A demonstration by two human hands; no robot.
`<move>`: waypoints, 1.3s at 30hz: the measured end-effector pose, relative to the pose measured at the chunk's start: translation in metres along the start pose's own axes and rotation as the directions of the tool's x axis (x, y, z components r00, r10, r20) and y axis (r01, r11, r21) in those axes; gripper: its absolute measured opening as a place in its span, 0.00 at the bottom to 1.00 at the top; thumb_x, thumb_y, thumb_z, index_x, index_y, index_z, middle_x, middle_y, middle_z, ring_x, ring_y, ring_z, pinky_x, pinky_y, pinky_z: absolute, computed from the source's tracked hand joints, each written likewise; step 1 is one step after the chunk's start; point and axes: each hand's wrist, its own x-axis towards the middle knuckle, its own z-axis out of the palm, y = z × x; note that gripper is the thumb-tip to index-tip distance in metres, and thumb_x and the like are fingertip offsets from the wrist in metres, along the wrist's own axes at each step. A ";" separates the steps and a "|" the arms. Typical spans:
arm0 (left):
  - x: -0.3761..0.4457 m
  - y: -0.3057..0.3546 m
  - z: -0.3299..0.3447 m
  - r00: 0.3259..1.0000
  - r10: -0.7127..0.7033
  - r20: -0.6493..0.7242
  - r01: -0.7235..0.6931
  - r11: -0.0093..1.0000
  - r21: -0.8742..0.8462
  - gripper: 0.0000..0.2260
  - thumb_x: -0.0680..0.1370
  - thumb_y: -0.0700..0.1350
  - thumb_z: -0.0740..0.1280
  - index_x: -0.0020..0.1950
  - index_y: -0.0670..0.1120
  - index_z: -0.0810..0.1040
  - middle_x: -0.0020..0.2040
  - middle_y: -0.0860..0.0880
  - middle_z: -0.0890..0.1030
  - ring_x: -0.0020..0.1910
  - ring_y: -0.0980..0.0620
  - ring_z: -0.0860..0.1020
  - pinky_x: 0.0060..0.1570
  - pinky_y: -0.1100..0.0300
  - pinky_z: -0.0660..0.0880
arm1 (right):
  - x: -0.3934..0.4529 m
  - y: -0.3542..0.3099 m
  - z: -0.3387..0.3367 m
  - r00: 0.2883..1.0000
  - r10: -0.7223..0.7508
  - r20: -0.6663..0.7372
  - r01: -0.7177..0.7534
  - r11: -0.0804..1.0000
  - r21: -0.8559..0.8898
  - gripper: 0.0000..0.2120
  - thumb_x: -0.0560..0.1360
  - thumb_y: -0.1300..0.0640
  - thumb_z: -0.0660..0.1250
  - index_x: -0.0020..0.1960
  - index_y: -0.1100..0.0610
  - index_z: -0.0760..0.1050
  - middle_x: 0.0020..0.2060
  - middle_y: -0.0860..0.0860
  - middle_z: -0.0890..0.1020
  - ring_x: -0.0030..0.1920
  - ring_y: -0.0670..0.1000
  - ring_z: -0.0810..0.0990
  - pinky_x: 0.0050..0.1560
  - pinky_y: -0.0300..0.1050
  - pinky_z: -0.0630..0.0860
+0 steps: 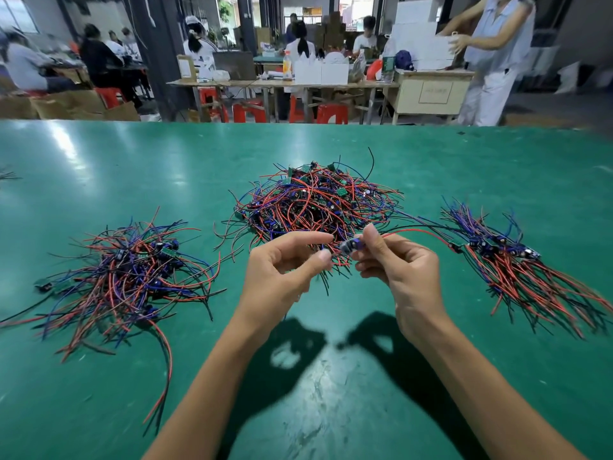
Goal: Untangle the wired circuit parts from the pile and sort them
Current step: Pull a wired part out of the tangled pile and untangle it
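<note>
The circuit part [352,246], a small dark piece with a blue component, sits pinched in the middle of the view, just in front of the central pile, and it's blurred enough that its details can't be made out. Three heaps of red, blue and black wired parts lie on the green table [99,154]: on the left a loose tangled pile [132,277], its outer wires running off the frame edge; in the centre the big knotted pile [315,204], too dense to count its boards; on the right a tidier bundle [517,260] with boards lined up and wires fanning toward the edge. The left hand [282,273] is raised, thumb and forefinger curled close at the part's wires; whether they actually grip is hard to tell. The right hand [398,270] pinches the part between thumb and fingers, red and black wires trailing rightward from it.
</note>
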 end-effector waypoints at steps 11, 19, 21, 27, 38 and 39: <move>-0.005 -0.002 0.005 0.895 -0.283 0.345 0.356 0.919 -0.170 0.12 0.79 0.48 0.70 0.58 0.43 0.85 0.52 0.38 0.86 0.46 0.43 0.86 0.45 0.59 0.81 | 0.000 0.004 -0.008 0.981 0.043 0.192 0.020 0.949 -0.313 0.20 0.68 0.43 0.75 0.35 0.61 0.83 0.28 0.51 0.76 0.31 0.47 0.67 0.31 0.36 0.64; 0.000 0.002 0.013 0.851 -0.494 0.177 0.518 0.845 -0.134 0.12 0.80 0.42 0.64 0.45 0.40 0.86 0.39 0.42 0.85 0.26 0.52 0.74 0.23 0.65 0.67 | -0.003 0.007 -0.003 0.985 -0.076 0.157 0.136 0.899 -0.415 0.08 0.77 0.50 0.71 0.45 0.52 0.88 0.33 0.43 0.83 0.32 0.44 0.71 0.36 0.40 0.69; -0.001 0.000 0.013 0.864 -0.482 0.146 0.491 0.870 -0.037 0.14 0.81 0.44 0.64 0.44 0.41 0.87 0.36 0.44 0.84 0.24 0.54 0.70 0.24 0.66 0.64 | -0.004 0.010 -0.003 0.986 -0.090 0.141 0.150 0.850 -0.505 0.07 0.77 0.49 0.71 0.44 0.48 0.88 0.34 0.47 0.82 0.34 0.55 0.70 0.38 0.47 0.68; -0.004 0.002 0.016 0.941 -0.330 0.073 0.331 0.944 0.002 0.12 0.80 0.42 0.68 0.39 0.44 0.86 0.32 0.45 0.80 0.21 0.56 0.62 0.22 0.68 0.58 | -0.008 0.014 0.004 0.982 0.071 0.173 -0.004 0.932 -0.361 0.13 0.83 0.51 0.63 0.49 0.52 0.85 0.32 0.44 0.82 0.34 0.41 0.77 0.36 0.34 0.73; -0.006 0.003 0.019 0.940 -0.324 0.105 0.320 0.946 0.049 0.12 0.78 0.35 0.67 0.38 0.41 0.87 0.27 0.44 0.77 0.19 0.55 0.60 0.21 0.69 0.57 | -0.021 0.027 0.025 0.995 0.100 0.006 -0.097 0.973 -0.209 0.15 0.82 0.62 0.55 0.45 0.59 0.80 0.40 0.52 0.85 0.32 0.43 0.76 0.29 0.37 0.73; -0.005 0.003 0.019 0.933 -0.336 0.130 0.331 0.942 0.063 0.11 0.78 0.36 0.67 0.40 0.41 0.87 0.26 0.44 0.77 0.19 0.55 0.59 0.21 0.69 0.57 | -0.019 0.026 0.024 0.992 0.114 -0.047 -0.121 0.974 -0.194 0.15 0.81 0.64 0.54 0.45 0.61 0.79 0.40 0.50 0.86 0.31 0.42 0.76 0.28 0.37 0.73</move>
